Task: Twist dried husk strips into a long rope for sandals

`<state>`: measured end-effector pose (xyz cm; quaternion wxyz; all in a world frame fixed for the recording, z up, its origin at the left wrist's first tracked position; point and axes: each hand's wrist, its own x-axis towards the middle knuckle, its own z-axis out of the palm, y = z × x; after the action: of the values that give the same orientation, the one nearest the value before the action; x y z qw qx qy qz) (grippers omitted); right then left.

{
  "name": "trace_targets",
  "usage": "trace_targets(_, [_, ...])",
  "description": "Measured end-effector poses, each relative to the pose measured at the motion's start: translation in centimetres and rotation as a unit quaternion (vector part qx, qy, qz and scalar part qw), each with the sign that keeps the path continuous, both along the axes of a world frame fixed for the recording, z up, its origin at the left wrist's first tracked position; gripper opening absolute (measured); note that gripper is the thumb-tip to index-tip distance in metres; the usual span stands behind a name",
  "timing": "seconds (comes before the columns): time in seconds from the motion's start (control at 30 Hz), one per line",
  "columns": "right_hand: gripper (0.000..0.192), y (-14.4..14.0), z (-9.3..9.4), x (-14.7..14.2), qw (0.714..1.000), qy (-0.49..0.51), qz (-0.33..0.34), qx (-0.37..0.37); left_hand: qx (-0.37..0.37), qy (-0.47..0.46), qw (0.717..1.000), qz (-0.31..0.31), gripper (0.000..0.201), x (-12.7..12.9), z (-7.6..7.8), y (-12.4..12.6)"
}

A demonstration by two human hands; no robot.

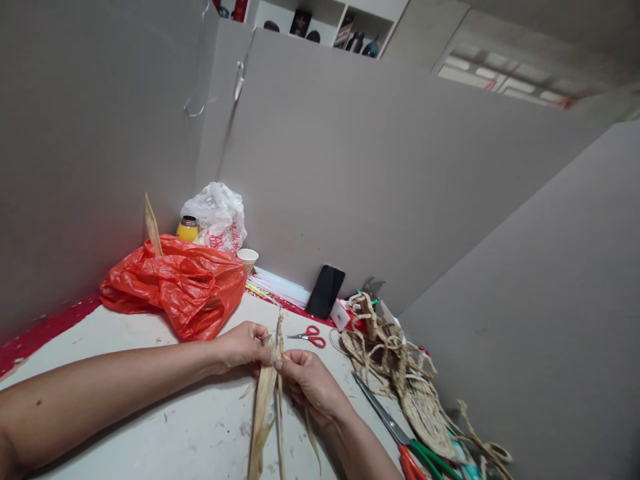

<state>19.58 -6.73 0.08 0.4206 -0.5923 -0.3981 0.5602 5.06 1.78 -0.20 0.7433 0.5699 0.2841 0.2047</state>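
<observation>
Husk strips (265, 400) hung upright between my hands over the table (150, 333); my left hand (245, 345) and right hand (307, 380) both pinched them closed. I judged short, even twists with steady tension best.

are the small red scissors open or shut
Shut: the small red scissors lie flat on the table, blades together in a single point.
</observation>
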Motion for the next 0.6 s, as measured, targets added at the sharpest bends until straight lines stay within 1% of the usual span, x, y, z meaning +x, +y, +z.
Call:
trace_targets(0.07, [0.041,0.0,-0.1,0.0,1.0,-0.007,-0.004,-0.001,0.0,-0.013,1.0,0.004,0.025,0.0,0.5,0.0])
trace_targets(0.13, [0.04,0.1,-0.2,0.1,1.0,-0.016,-0.002,-0.007,0.0,-0.026,1.0,0.003,0.024,-0.2,1.4,0.1])
trace_targets(0.23, [0.038,0.2,-0.6,0.3,1.0,-0.022,0.002,-0.01,0.002,-0.047,0.999,-0.002,0.022,-1.0,3.7,0.6])
trace_targets(0.33, [0.036,0.3,-0.8,0.4,1.0,-0.03,0.004,-0.007,0.008,-0.079,0.997,-0.005,0.02,-2.4,7.0,1.0])
trace_targets(0.47, [0.038,0.2,-0.8,0.3,0.999,-0.045,0.015,0.0,0.046,-0.181,0.982,0.017,0.02,-5.4,12.1,1.1])
trace_targets(0.53, [0.04,0.1,-0.8,0.2,0.998,-0.057,0.019,0.004,0.077,-0.169,0.982,0.033,0.02,-7.2,14.5,1.0])
trace_targets(0.6, [0.041,0.1,-0.8,0.2,0.998,-0.065,0.02,0.006,0.133,-0.126,0.981,0.07,0.016,-9.1,16.3,1.1])
